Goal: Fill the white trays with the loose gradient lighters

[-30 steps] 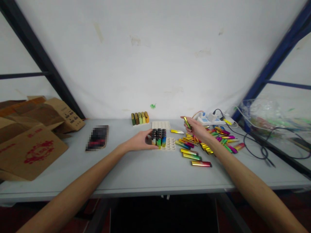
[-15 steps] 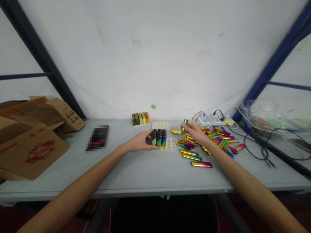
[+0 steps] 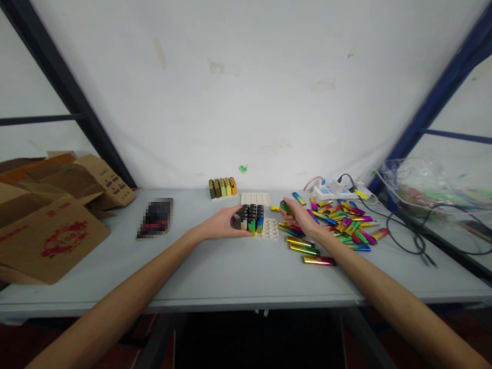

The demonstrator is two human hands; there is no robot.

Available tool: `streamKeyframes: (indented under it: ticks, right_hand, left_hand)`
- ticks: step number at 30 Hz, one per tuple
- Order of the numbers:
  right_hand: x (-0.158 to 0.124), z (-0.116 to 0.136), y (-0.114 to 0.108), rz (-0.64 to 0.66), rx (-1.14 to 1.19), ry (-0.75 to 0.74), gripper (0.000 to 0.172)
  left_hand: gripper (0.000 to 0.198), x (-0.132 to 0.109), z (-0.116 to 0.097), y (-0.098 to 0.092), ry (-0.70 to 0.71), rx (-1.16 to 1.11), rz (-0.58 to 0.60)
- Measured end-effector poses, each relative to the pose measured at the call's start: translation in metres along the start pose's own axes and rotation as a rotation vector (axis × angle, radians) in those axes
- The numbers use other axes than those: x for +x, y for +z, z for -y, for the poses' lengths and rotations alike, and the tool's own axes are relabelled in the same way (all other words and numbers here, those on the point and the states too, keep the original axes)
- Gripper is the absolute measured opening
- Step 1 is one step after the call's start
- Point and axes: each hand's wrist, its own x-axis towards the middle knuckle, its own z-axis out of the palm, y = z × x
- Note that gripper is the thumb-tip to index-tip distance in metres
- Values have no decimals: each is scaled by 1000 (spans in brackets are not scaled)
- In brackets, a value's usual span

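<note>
My left hand [image 3: 222, 223] is wrapped around the left side of a block of upright lighters [image 3: 252, 219], thumb at the front and fingers at the back. These lighters have dark tops and shiny coloured bodies, and stand in the left part of a white holed tray [image 3: 271, 229]. Just right of that tray, my right hand [image 3: 301, 217] grips a single green lighter [image 3: 284, 206], dark end uppermost; its lower part is hidden by the fingers. Beneath and beside this hand lie loose lighters [image 3: 303, 248], and a larger multicoloured pile [image 3: 349, 220] spreads to its right.
A second white holed tray [image 3: 255, 199] lies behind, beside a block of yellow, green and brown lighters [image 3: 223, 188]. Cardboard boxes [image 3: 57, 236] and a dark pixelated item [image 3: 156, 218] are on the left. At the right are a power strip [image 3: 330, 192], black cables [image 3: 407, 246] and clear plastic [image 3: 415, 179].
My right hand has moved slightly left and down with its lighter, which has turned so its dark end shows. My left hand keeps its place on the block.
</note>
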Motion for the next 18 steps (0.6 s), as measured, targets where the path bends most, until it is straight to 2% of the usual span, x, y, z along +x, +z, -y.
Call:
streamKeyframes:
  ticks: [9,13,18]
  right_hand:
    - [-7,3,13,-30,-135,-29,40]
    - [-4,3,12,-27,-117,-21,45]
    - [-5,3,13,-33,-155,-164,54]
  left_hand:
    - [72,1,0,0,17,-10,-6]
    - [72,1,1,1,10,7,-7]
    - [71,1,1,1,7,9,-5]
